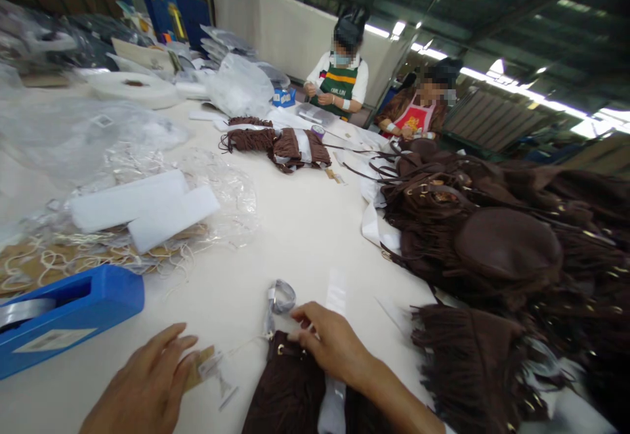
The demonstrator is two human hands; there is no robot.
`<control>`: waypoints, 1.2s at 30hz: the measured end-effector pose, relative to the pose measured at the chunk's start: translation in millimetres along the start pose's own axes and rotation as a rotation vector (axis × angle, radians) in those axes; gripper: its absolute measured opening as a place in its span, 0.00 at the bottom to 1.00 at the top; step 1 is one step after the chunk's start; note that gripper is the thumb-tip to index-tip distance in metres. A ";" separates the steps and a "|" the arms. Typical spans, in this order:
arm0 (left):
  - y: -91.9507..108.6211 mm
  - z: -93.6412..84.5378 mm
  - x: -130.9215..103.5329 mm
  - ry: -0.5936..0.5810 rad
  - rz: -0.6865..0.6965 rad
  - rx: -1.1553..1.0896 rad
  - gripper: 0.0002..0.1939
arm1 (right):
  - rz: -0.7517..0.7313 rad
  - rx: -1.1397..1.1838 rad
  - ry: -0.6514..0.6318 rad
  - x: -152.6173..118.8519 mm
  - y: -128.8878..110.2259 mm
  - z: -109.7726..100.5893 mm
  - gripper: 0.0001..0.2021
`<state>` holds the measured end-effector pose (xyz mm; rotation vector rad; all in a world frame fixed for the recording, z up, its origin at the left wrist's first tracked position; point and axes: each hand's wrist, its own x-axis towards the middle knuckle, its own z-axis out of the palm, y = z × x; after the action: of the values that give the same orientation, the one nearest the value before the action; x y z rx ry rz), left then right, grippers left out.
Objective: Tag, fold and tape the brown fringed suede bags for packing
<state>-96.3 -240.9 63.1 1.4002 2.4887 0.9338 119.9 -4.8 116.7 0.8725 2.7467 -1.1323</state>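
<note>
A brown fringed bag with small metal eyelets lies at the table's near edge. My right hand is over its top edge, thumb touching the bag and fingers loosely curled and apart. Beside those fingertips stands a loop of strap wrapped in clear plastic. To the left, my left hand reaches over the table, fingers stretched out. A brown card tag on a string shows at its fingertips, joined toward the bag; whether the fingers press on it is hard to tell. A translucent wrapping strip runs down the bag.
A blue tape dispenser stands at left, near strung tags and white foam pieces. Brown bags pile up at right. Wrapped fringed bags lie farther back. Two co-workers are across the table.
</note>
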 end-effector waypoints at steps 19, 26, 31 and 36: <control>95.0 62.9 49.8 -0.269 0.450 0.040 0.15 | -0.132 -0.109 -0.265 -23.4 12.5 -30.0 0.09; 85.9 77.2 38.4 -0.440 0.469 0.008 0.10 | -0.084 0.079 -0.069 -4.4 34.7 -38.7 0.07; 80.7 78.0 37.1 -0.405 0.551 0.018 0.11 | -0.228 -0.106 -0.031 58.9 32.4 -16.2 0.23; 77.4 71.9 32.2 -0.335 0.566 0.024 0.08 | -0.486 -0.321 -0.179 79.9 33.3 -10.2 0.10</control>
<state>-29.2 -153.5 55.9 2.1210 1.8974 0.6654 71.7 59.7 83.4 0.0633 2.9392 -0.7240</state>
